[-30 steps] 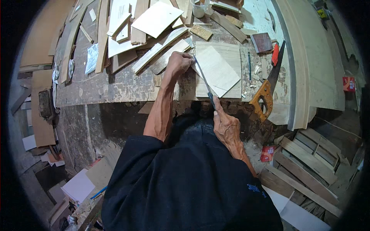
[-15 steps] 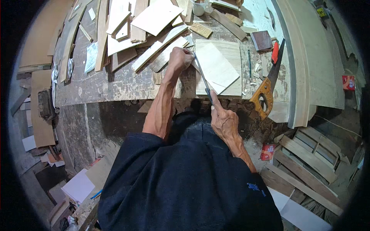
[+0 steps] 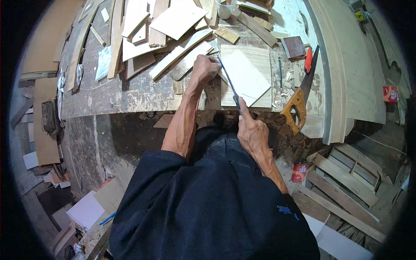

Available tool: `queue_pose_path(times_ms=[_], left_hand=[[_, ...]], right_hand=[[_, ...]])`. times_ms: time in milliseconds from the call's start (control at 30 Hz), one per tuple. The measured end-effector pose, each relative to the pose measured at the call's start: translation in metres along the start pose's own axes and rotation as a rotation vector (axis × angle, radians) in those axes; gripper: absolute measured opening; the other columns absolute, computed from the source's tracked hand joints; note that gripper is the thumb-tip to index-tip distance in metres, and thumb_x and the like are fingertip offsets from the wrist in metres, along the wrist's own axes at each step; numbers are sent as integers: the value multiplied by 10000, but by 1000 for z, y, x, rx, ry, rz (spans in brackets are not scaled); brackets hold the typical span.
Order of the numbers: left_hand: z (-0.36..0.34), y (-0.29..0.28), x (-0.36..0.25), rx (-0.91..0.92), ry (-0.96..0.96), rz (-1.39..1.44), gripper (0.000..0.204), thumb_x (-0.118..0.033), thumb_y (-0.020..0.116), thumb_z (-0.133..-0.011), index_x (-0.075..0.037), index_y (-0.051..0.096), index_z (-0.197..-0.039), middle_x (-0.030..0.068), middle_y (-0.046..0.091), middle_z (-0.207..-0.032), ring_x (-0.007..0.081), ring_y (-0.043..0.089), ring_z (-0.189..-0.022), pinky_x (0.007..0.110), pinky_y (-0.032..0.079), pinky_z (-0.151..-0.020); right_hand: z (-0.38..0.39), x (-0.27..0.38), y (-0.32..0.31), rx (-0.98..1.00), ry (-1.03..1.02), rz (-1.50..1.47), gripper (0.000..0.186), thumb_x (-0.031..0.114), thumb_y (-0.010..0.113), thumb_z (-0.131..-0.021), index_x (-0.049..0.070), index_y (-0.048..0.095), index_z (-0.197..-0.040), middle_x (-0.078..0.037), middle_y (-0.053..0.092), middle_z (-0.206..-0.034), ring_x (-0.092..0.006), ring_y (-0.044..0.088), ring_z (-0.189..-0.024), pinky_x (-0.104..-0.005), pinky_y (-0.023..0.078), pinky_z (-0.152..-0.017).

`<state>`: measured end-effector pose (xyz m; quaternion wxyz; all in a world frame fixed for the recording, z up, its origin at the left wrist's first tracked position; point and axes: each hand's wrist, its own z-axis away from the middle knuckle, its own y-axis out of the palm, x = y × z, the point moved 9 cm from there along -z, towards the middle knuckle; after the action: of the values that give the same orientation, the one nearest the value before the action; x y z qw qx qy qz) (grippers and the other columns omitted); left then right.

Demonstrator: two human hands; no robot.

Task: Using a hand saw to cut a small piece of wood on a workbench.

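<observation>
Currently your left hand (image 3: 204,67) pinches the far tip and your right hand (image 3: 251,130) closes round the near handle of a thin blade (image 3: 229,84), its long axis running away from you along the pale board's (image 3: 253,65) left edge on the surface (image 3: 130,93).

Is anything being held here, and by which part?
A thin blade, likely a file, held at both ends: left hand grips the far tip, right hand the near handle end, over a pale board.

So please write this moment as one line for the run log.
left hand: holds far end of file | right hand: grips handle end | file: across pale wood panel | handsaw: right, untouched
</observation>
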<state>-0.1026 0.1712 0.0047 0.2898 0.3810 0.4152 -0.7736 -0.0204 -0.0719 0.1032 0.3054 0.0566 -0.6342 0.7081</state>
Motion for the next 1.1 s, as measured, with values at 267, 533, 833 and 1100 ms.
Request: queue_pose_path(times_ms=[267, 533, 833, 1100], left_hand=[[0, -6, -9, 9, 74, 50, 241, -185, 729, -714, 16, 747, -845, 142, 709, -719, 187, 662, -646, 312, 520, -624], [25, -11, -25, 70, 35, -237, 309, -241, 696, -826, 19, 723, -993, 154, 717, -831, 247, 672, -735, 355, 518, -733], [3, 3, -15, 108, 37, -173, 347, -210, 703, -825, 39, 703, -1068, 127, 714, -844, 204, 665, -735, 338, 529, -707], [3, 3, -4, 84, 8, 75, 314, -142, 727, -791, 56, 709, -1034, 98, 701, -810, 156, 626, -680, 297, 508, -644]], right_hand=[[-22, 8, 8, -22, -23, 17, 720, 107, 543, -869, 152, 254, -1528, -204, 569, -554, -374, 598, -502, -477, 477, -515], [-22, 11, 12, -59, -63, -32, 791, 68, 539, -839, 140, 191, -1545, -205, 571, -563, -364, 600, -508, -462, 479, -527], [-28, 12, 8, -75, -83, -25, 779, 48, 524, -843, 139, 200, -1546, -197, 562, -551, -347, 587, -487, -447, 476, -515], [-31, 13, 5, -54, -53, -50, 691, 76, 493, -877, 118, 253, -1523, -235, 617, -614, -375, 621, -513, -477, 502, -530]])
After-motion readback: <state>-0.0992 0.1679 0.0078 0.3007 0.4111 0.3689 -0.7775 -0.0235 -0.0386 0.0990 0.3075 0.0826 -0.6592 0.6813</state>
